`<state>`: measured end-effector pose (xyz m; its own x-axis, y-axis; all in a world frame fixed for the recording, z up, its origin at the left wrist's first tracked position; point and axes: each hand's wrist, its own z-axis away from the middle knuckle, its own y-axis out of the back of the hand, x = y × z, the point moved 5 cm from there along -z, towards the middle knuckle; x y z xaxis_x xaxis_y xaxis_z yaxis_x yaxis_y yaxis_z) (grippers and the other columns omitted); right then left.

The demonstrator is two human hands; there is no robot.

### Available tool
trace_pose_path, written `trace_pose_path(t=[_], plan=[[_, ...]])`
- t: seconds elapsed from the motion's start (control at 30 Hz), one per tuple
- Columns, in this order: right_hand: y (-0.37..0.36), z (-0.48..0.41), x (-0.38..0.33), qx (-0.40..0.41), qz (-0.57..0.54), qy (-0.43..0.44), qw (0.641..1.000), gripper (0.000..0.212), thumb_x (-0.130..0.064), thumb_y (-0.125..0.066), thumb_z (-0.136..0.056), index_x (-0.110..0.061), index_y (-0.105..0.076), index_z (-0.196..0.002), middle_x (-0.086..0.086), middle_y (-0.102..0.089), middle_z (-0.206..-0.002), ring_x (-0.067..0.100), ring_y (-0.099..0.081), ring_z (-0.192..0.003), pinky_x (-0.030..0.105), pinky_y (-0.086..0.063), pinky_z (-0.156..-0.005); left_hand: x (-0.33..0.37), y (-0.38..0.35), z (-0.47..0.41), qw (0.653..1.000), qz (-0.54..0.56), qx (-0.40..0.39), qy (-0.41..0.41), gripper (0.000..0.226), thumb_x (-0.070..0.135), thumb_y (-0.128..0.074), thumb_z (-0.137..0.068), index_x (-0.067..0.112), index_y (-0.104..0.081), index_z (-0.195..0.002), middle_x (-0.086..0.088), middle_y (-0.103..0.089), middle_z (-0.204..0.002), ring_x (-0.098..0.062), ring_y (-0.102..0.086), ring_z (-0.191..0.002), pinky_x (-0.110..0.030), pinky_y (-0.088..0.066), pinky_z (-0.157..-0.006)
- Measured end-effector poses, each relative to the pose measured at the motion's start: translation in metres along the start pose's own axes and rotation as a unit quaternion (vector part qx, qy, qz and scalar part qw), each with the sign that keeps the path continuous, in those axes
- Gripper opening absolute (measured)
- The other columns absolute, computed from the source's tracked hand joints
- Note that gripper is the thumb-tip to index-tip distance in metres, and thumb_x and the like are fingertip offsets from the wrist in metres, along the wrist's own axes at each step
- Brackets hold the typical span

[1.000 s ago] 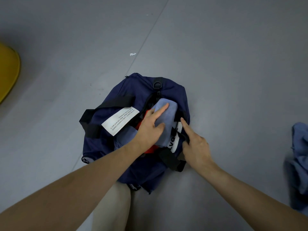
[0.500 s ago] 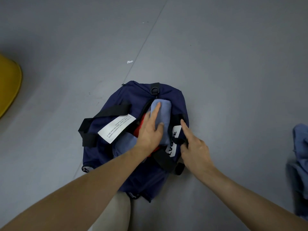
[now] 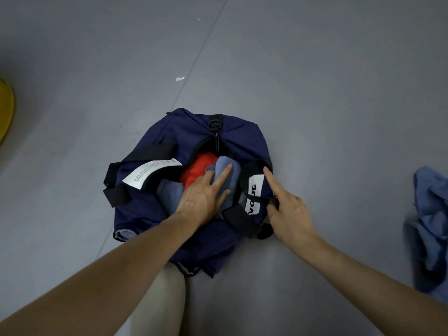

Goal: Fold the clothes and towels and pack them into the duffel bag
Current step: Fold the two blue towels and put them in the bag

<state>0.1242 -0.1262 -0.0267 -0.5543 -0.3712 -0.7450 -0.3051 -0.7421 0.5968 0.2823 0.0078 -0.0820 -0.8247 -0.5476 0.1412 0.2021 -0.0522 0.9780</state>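
Dim, even light falls from overhead on the grey floor (image 3: 315,93), with no glare and only soft shadows hugging the bag (image 3: 150,214) and arms. The middle is fairly sharp (the tag print stays unreadable). Corners darken, the floor seam bows with wide-angle stretch, and the blue cloth (image 3: 429,221) at the right edge smears into blur

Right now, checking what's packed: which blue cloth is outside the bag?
The crumpled blue cloth on the floor at far right; the others sit inside the duffel bag.
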Motion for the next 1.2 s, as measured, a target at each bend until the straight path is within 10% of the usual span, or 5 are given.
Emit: trace_pose_path(t=[0.27, 0.4, 0.7, 0.93, 1.2], plan=[[-0.002, 0.001, 0.011, -0.016, 0.014, -0.008, 1.000, 0.088, 0.000, -0.047, -0.093, -0.053, -0.011, -0.153, -0.003, -0.051, -0.069, 0.014, -0.050, -0.063, 0.027, -0.040, -0.066, 0.010, 0.003, -0.001, 0.969, 0.244, -0.028, 0.019, 0.068, 0.014, -0.062, -0.095, 0.023, -0.031, -0.155, -0.016, -0.055, -0.137, -0.037, -0.058, -0.117, -0.046, -0.049, -0.096], [-0.006, 0.000, 0.012, -0.022, 0.033, -0.005, 0.999, 0.089, -0.002, -0.048, -0.094, -0.052, -0.005, -0.153, 0.002, -0.057, -0.077, 0.016, -0.053, -0.068, 0.028, -0.041, -0.068, 0.013, 0.008, 0.008, 0.997, 0.074, -0.005, -0.001, 0.063, 0.028, -0.064, -0.096, 0.031, -0.037, -0.153, -0.010, -0.029, -0.159, -0.037, -0.066, -0.094, -0.043, -0.058, -0.068], [-0.010, 0.000, 0.024, -0.036, 0.021, 0.008, 0.999, 0.091, 0.000, -0.046, -0.094, -0.057, -0.002, -0.149, -0.009, -0.047, -0.071, 0.011, -0.048, -0.065, 0.030, -0.044, -0.070, -0.001, 0.001, -0.002, 0.988, 0.011, -0.153, -0.014, 0.083, 0.062, -0.049, -0.095, 0.041, -0.001, -0.158, 0.012, 0.013, -0.167, -0.031, -0.049, -0.128, -0.045, -0.047, -0.101], [-0.006, -0.002, 0.031, -0.085, -0.015, 0.025, 0.996, 0.080, -0.011, -0.049, -0.100, -0.057, -0.008, -0.152, -0.014, -0.048, -0.076, 0.006, -0.049, -0.067, 0.017, -0.038, -0.065, -0.006, 0.022, 0.010, 0.977, 0.207, -0.044, 0.024, 0.066, 0.047, -0.062, -0.093, 0.039, -0.035, -0.153, 0.012, -0.026, -0.163, -0.017, -0.044, -0.138, -0.041, -0.045, -0.107], [0.084, 0.037, 0.064, -0.085, -0.031, 0.040, 0.995, 0.084, -0.060, -0.068, -0.084, -0.070, -0.009, -0.141, -0.018, -0.052, -0.118, 0.004, -0.058, -0.098, 0.022, -0.048, -0.095, 0.101, 0.116, -0.003, 0.963, 0.257, 0.017, -0.083, 0.061, 0.070, -0.043, -0.089, 0.042, -0.047, -0.143, 0.026, -0.046, -0.129, -0.004, -0.059, -0.084, -0.018, -0.045, -0.077]])
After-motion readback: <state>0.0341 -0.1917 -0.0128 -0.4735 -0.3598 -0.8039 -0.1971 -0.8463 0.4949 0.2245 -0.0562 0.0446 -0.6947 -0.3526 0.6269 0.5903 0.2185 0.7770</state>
